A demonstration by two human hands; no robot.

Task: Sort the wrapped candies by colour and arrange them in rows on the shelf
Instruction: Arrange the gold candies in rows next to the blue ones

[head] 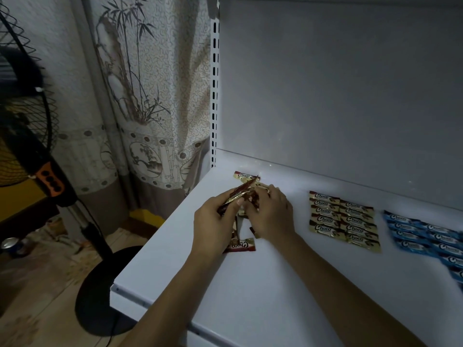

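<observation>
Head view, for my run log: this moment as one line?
left hand grips red candies | right hand touches them | gold candies in rows | blue candies in rows

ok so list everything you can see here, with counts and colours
red Choco candies: a bunch, count unclear, red-brown; fanned in the left hand, a few loose on the shelf around both hands
gold Choco candies: about ten, gold; two neat columns right of the hands
blue Choco candies: count unclear, cut off by the frame edge, blue; two columns at far right
shelf: one, white; under all the candies
slotted upright: one, white; shelf's left rear corner
curtain: one, cream with bamboo print; left of the shelf
standing fan: one, black with orange control panel; on the floor, far left
left hand: grips the red bunch
right hand: rests on the red candies, grip hidden
</observation>
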